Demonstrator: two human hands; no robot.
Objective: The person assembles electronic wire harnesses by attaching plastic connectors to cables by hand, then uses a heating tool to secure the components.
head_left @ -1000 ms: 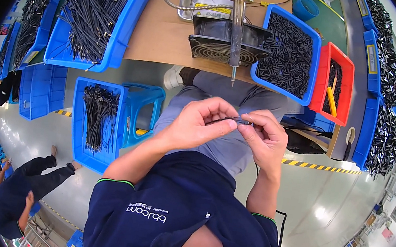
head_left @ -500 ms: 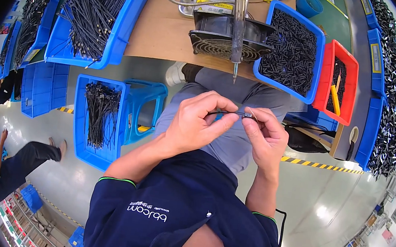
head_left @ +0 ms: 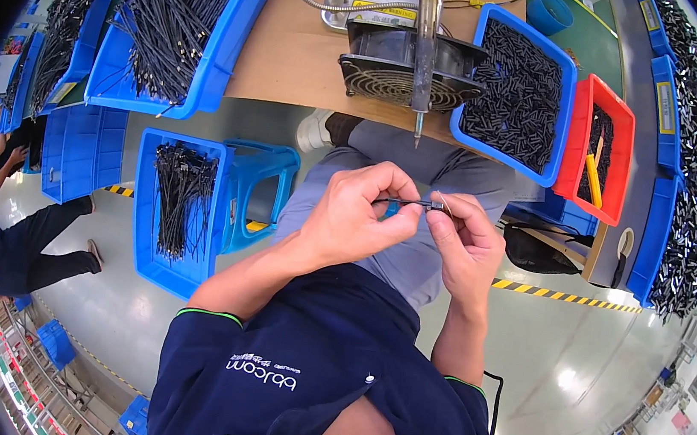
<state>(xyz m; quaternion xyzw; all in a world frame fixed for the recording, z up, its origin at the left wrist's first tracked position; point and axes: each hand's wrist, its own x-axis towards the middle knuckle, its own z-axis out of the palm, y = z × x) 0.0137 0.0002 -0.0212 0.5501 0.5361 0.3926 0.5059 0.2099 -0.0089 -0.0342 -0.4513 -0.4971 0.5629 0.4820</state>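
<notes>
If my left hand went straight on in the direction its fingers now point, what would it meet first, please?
Probably the small dark piece pinched by the right hand. The left hand points rightward along the thin black cable it holds; exact depth is hard to judge.

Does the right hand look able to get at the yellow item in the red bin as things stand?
Probably yes: nothing covers the yellow item in the open red bin, and the right hand is on that side, though it is pinching a small dark piece and may need freeing.
</notes>
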